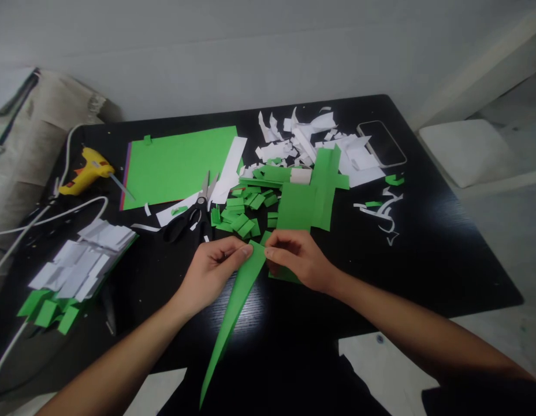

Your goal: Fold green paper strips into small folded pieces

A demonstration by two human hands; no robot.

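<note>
A long, tapering green paper strip hangs between my hands, its narrow tip pointing down toward the table's near edge. My left hand pinches the strip's wide upper end at its left corner. At the right corner of that same end, my right hand grips with thumb and fingers. Just beyond my hands lie many small folded green paper pieces. Larger green paper sheets lie beyond my right hand, and one green piece is partly hidden beneath it. Black-handled scissors rest partly open beyond my left hand.
A yellow glue gun with its cord lies at the left. Near it sits a white and green folded-paper construction. Green sheets are stacked at the back, beside white scraps and a phone. The black table ends at the right.
</note>
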